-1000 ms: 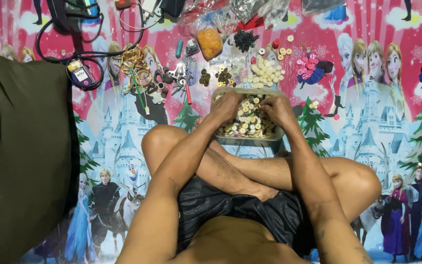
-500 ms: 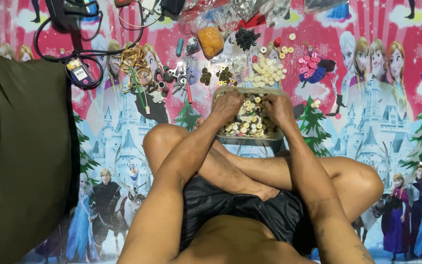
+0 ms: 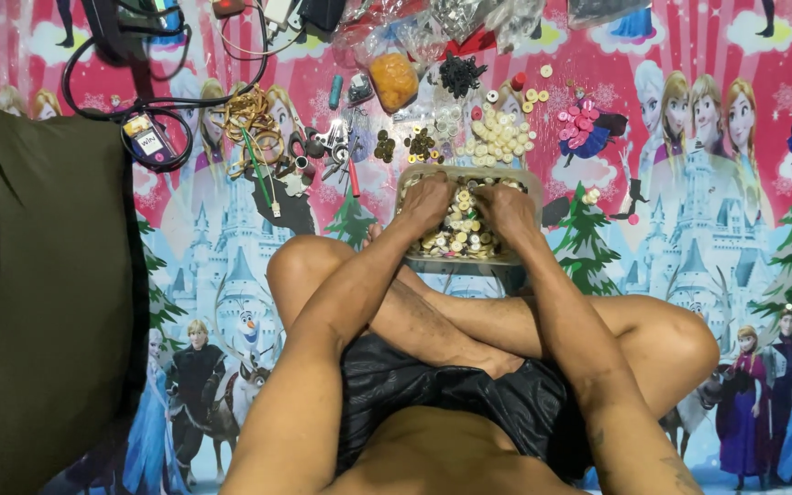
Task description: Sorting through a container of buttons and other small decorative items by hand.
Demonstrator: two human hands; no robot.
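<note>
Cartoon-printed floor mat (image 3: 708, 302), sorted button piles (image 3: 499, 137) beyond; both hands (left (image 3: 428, 197), right (image 3: 504, 203)) still dug, fingers curled, into tub (image 3: 469, 261) of buttons; nothing moved since.

Cartoon-print mat (image 3: 708, 119), button tub (image 3: 466, 259), button piles (image 3: 499, 137), cables (image 3: 130, 82)

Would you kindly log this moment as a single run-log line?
left hand: in clear tub, on mixed buttons | right hand: in tub, on buttons | cream button pile: on mat beyond tub
</note>
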